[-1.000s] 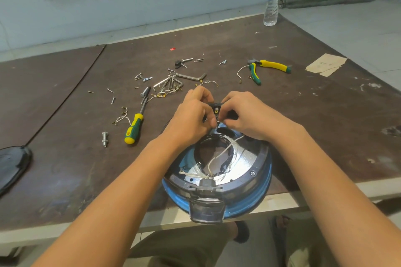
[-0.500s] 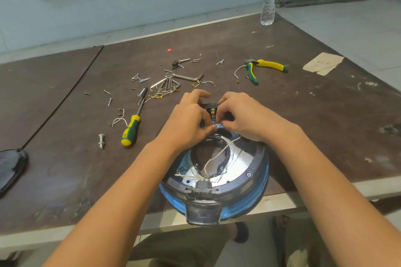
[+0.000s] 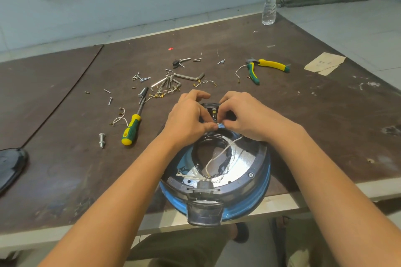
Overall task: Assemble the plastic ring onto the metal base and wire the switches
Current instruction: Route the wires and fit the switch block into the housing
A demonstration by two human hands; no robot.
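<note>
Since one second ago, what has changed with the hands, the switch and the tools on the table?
Very little. The left hand and right hand still hold the black switch at the far rim of the metal base. Their fingers have shifted a bit, so more of the switch shows. The white wire, screwdriver and pliers lie as before.

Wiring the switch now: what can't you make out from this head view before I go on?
Head view only:
1. The switch: mostly covered by the left hand and right hand; terminals too small to read.
2. End of the wire: under the fingertips, so seated or not cannot be told.
3. Far rim of the base: under both hands.
4. The black object: cut off by the left edge.
</note>
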